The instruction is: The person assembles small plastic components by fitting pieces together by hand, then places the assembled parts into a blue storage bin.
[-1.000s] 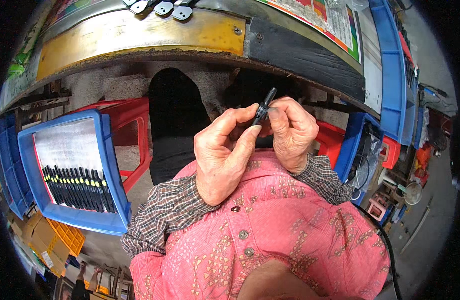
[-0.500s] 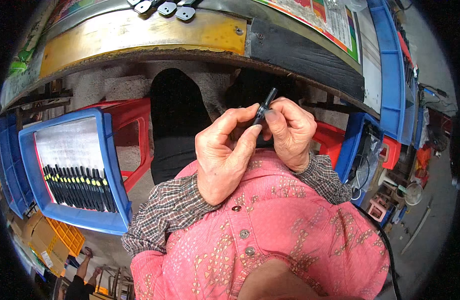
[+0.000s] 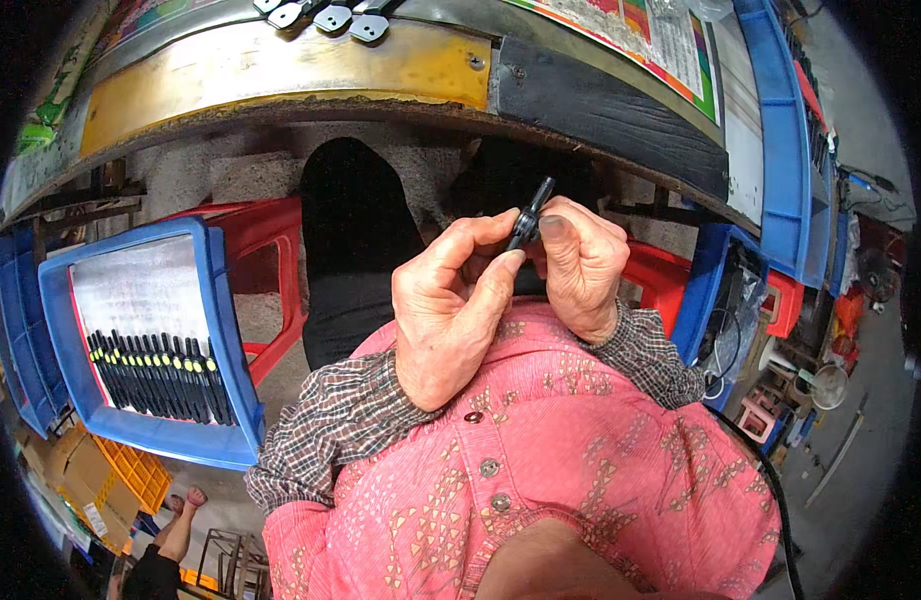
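Both hands are raised in front of my pink patterned shirt, below the workbench edge. My left hand (image 3: 451, 305) and my right hand (image 3: 581, 265) pinch one small black plastic part (image 3: 529, 220) between thumbs and fingertips; its slim upper end sticks up and to the right. To the left, a blue crate (image 3: 226, 330) holds a row of several black stick-like parts with yellow tips (image 3: 156, 375) on a pale liner.
A worn bench with a yellow metal front (image 3: 281, 65) and a black strip spans the top, with small metal tabs (image 3: 326, 15) on it. Red plastic stools (image 3: 266, 235) stand under it. Blue bins (image 3: 781, 150) line the right side. Another person (image 3: 166, 545) is far off at lower left.
The hands stay together on the black part with only a slight shift of the fingers. A person has appeared at the lower left edge.
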Tool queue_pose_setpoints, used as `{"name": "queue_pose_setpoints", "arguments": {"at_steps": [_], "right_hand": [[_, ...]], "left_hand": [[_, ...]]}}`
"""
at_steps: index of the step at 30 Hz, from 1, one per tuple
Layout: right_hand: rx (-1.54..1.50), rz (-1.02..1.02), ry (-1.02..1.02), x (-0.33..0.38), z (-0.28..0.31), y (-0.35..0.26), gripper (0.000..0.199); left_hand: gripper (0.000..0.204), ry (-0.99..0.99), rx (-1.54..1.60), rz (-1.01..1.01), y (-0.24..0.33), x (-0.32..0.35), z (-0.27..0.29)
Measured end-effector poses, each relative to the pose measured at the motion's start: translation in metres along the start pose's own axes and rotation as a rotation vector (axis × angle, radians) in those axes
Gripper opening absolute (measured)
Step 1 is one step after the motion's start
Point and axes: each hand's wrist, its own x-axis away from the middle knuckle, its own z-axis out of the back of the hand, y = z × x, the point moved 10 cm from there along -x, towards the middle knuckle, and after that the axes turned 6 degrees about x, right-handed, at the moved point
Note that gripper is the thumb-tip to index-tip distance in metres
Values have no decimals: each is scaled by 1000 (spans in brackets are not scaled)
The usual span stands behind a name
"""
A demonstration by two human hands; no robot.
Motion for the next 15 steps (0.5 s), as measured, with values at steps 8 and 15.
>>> {"name": "queue_pose_setpoints", "arguments": {"at_steps": [8,15], "right_hand": [[57,25,-79,-2,-5,-1,31],[-19,-32,-47,-2,-5,5,32]], "left_hand": [[25,11,53,130,-4,2,1],[25,32,70,121,-6,2,1]]}}
